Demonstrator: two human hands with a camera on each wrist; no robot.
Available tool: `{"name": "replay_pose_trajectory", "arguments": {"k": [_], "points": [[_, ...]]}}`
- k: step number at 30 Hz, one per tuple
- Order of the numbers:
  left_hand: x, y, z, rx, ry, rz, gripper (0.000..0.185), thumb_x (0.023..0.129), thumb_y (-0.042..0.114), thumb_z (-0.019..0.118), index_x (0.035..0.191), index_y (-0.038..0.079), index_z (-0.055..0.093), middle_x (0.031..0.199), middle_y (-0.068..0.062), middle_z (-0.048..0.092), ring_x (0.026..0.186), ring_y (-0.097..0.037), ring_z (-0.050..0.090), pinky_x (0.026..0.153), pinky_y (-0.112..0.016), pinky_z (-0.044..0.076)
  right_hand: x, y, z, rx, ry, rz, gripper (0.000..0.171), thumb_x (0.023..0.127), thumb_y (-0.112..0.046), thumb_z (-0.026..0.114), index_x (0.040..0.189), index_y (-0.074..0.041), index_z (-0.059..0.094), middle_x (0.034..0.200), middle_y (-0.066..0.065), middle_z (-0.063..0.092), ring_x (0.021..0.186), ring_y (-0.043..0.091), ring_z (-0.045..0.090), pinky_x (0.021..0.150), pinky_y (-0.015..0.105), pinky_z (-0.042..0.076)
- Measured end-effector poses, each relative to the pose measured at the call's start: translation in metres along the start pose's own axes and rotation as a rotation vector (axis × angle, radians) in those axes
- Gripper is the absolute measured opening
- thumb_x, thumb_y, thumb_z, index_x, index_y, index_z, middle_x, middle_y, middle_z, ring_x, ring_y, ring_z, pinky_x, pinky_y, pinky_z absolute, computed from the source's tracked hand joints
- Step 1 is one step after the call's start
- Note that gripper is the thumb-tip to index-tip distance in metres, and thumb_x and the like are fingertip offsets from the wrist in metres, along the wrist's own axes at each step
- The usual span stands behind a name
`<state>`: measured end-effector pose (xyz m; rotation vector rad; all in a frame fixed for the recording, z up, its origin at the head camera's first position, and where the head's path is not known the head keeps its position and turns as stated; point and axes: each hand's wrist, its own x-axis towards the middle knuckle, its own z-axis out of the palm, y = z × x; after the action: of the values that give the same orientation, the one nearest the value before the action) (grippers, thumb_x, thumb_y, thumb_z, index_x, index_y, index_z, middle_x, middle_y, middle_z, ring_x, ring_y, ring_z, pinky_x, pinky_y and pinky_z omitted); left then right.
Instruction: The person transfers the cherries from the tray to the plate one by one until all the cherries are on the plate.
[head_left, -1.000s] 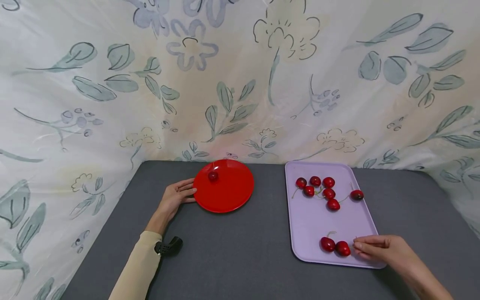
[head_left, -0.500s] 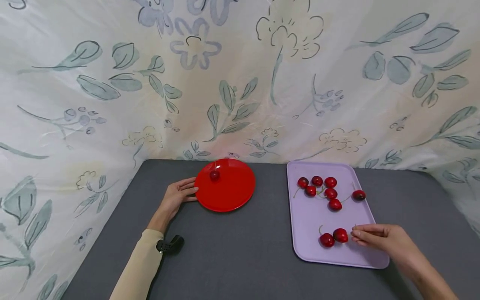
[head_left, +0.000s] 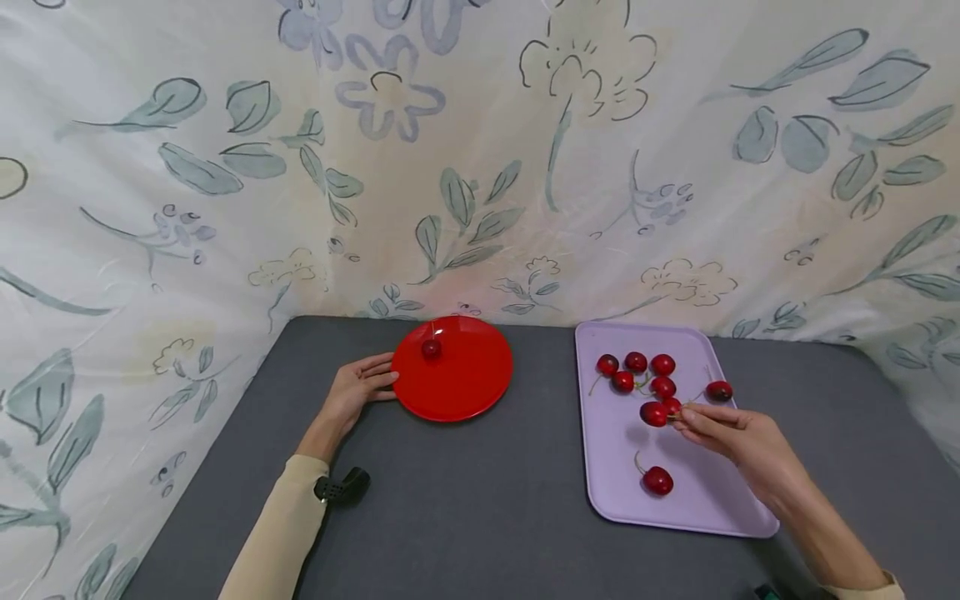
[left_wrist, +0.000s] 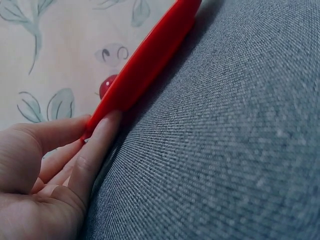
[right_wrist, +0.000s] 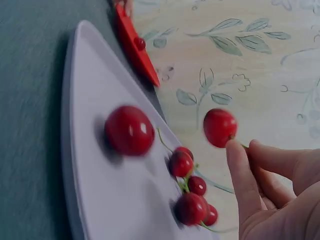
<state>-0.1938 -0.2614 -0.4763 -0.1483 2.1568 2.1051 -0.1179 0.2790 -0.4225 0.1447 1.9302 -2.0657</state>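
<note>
A cherry was being carried off the tray, by the look of it toward the red plate, and the step in hand was judged to be the lift just after pick-up. Nearest the camera, one lone cherry was left lying on the lilac tray, its stem curving up and to the left. Just beyond it, the right hand was held above the tray with its grip pinched on a stem, thumb and forefinger pressed together, so that the held cherry hung clear of the tray surface at the fingertips; in the right wrist view it was seen raised, apart from the fruit below. Behind it, a cluster of cherries lay at the tray's far end, with one more cherry set a little to the right. Across the grey bench, the left hand was rested flat, its grip spread and relaxed, the straight fingertips touching the near-left rim of the red plate as if steadying it. A single plated cherry sat toward the plate's far edge. The next move was judged to call for a steady carry leftward over the bench, the pinch kept firm on the thin stem, and a low release onto the plate so the round fruit would not roll off.
</note>
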Motion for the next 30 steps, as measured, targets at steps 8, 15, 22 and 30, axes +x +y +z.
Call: {"name": "replay_pose_trajectory", "arguments": {"k": [8, 15, 22, 30], "points": [[0.001, 0.002, 0.001, 0.002, -0.024, 0.013, 0.054, 0.094, 0.007, 0.066, 0.143, -0.003, 0.046, 0.138, -0.026, 0.052, 0.095, -0.011, 0.069, 0.079, -0.031, 0.059, 0.017, -0.006, 0.018, 0.275, -0.159, -0.025, 0.025, 0.101, -0.005, 0.053, 0.105, -0.013, 0.077, 0.107, 0.004, 0.073, 0.098, 0.015, 0.07, 0.089, 0.028, 0.054], [-0.001, 0.003, 0.0, 0.002, -0.026, 0.011, 0.053, 0.094, 0.006, 0.065, 0.143, -0.003, 0.046, 0.137, -0.025, 0.053, 0.095, -0.011, 0.069, 0.078, -0.031, 0.059, 0.031, -0.025, 0.046, 0.309, -0.228, -0.013, 0.024, 0.1, -0.004, 0.054, 0.105, -0.012, 0.076, 0.107, 0.002, 0.073, 0.099, 0.014, 0.07, 0.088, 0.026, 0.055], [-0.001, 0.001, 0.001, 0.004, -0.02, 0.01, 0.053, 0.094, 0.007, 0.065, 0.143, -0.003, 0.046, 0.137, -0.026, 0.052, 0.095, -0.011, 0.069, 0.078, -0.031, 0.059, 0.052, -0.036, 0.067, 0.324, -0.241, 0.02, 0.022, 0.099, -0.004, 0.055, 0.103, -0.008, 0.077, 0.103, 0.006, 0.074, 0.095, 0.016, 0.071, 0.091, 0.028, 0.053], [-0.001, -0.002, 0.0, 0.0, -0.007, 0.012, 0.053, 0.094, 0.006, 0.066, 0.142, -0.003, 0.047, 0.136, -0.025, 0.054, 0.094, -0.011, 0.069, 0.077, -0.031, 0.06, 0.081, -0.043, 0.095, 0.313, -0.237, 0.019, 0.022, 0.098, -0.003, 0.057, 0.098, -0.011, 0.078, 0.103, 0.005, 0.074, 0.094, 0.014, 0.07, 0.089, 0.026, 0.055]]}}
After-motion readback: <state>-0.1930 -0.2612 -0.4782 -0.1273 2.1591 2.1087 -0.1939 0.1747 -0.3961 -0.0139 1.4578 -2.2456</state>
